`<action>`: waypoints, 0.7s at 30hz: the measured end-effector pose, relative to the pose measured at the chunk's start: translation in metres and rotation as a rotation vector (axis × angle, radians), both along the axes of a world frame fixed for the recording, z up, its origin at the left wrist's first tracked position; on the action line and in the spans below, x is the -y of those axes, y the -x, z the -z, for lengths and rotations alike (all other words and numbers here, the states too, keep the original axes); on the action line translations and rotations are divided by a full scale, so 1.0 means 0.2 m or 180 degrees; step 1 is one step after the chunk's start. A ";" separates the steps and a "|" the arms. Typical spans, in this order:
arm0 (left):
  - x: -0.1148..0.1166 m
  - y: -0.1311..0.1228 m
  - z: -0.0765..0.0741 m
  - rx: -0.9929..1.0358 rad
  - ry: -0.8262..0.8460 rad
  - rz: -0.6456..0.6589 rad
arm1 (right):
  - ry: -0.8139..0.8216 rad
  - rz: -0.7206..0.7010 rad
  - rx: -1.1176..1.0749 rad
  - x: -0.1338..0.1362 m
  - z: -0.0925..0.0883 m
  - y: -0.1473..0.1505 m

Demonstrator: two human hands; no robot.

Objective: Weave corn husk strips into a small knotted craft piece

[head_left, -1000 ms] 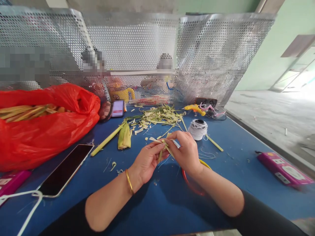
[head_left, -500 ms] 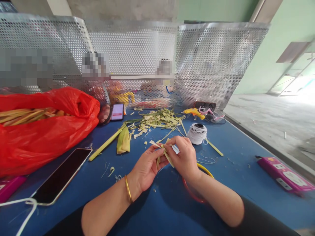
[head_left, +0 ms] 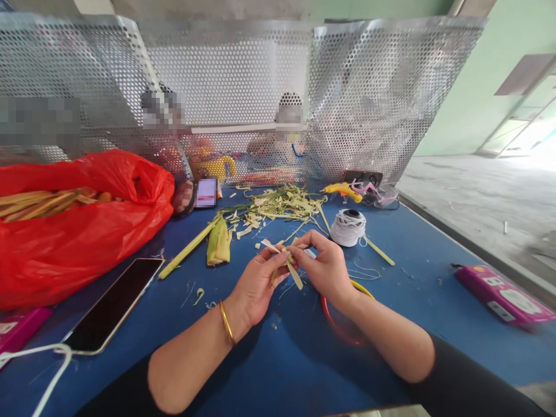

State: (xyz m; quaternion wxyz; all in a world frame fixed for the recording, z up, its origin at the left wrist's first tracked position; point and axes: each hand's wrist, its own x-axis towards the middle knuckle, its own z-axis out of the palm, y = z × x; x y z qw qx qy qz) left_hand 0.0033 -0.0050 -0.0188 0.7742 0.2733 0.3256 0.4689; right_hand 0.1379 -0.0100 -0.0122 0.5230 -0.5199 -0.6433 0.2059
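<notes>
Pale green leaf strips (head_left: 295,277) cross one another between my two hands, above the middle of the blue table. My left hand (head_left: 260,282) pinches them between thumb and fingers, with a gold bangle on its wrist. My right hand (head_left: 324,266) closes thumb and forefinger on the same strips from the other side. Parts of the strips are hidden by my fingers. Just behind my right hand stands a spool of white thread (head_left: 347,227). A red and yellow ring (head_left: 332,324) lies partly beneath my right forearm.
Leaf scraps (head_left: 282,204) are heaped behind my hands, near a husk piece (head_left: 218,243) and a stalk (head_left: 186,252). A red plastic bag (head_left: 87,249) and phone (head_left: 115,307) lie left. A yellow glue gun (head_left: 343,190), glasses (head_left: 376,197) and purple pack (head_left: 499,294) lie right. A perforated metal screen (head_left: 230,75) stands behind.
My fingers have shifted slightly around the leaf strips, and one strip now points down toward me, more in view. The camera view has tilted a little. Things on the table stay in place.
</notes>
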 end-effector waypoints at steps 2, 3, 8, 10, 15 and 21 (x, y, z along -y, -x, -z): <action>0.00 0.00 -0.01 -0.0110 -0.0074 -0.0009 | 0.0019 -0.0049 -0.0089 -0.01 0.00 0.00; 0.00 0.00 -0.01 -0.0148 -0.0101 -0.0014 | 0.0034 -0.0067 -0.0190 -0.01 0.01 0.00; 0.00 -0.01 -0.02 -0.0446 -0.0285 -0.0085 | 0.0272 -0.0130 -0.0736 -0.03 0.03 0.00; 0.00 -0.01 -0.02 -0.0611 -0.0381 -0.0142 | 0.0252 -0.0175 -0.0778 -0.03 0.03 0.00; -0.01 -0.01 -0.03 -0.0806 -0.0359 -0.0151 | -0.0207 -0.0245 0.0221 -0.01 0.01 -0.01; -0.03 0.03 -0.05 -0.0847 -0.0263 -0.0081 | -0.0393 -0.1239 0.0984 -0.05 -0.06 -0.09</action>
